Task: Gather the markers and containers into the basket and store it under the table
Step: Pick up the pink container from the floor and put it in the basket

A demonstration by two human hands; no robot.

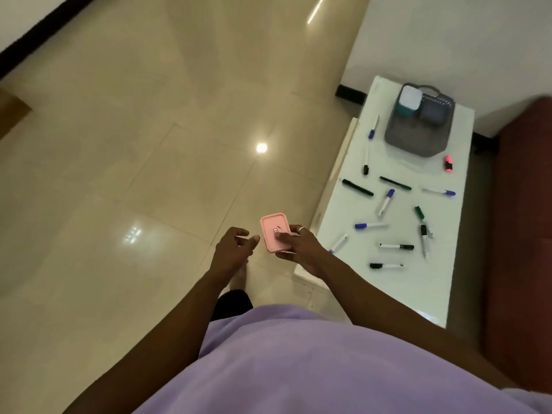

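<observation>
Lilac shirt (298, 369): fills the nearest edge, below both bare forearms.
Left hand (233, 251): fingers loosely curled, holding nothing; thumb just beside the pink container, contact unclear.
Right hand (303, 248): grips the pink container, thumb on its lid, fingers underneath.
Pink container (273, 230): small, rectangular, lid up, held between the hands over the tiled floor (119, 174).
White table (418, 294): just right of the right hand.
Markers (385, 202): scattered flat across the table, right of and beyond the right hand.
Grey basket (412, 138): at the table's far end, well beyond the hands.
Inside the basket: teal container (409, 101) with a white lid, touching a grey container (432, 113).
</observation>
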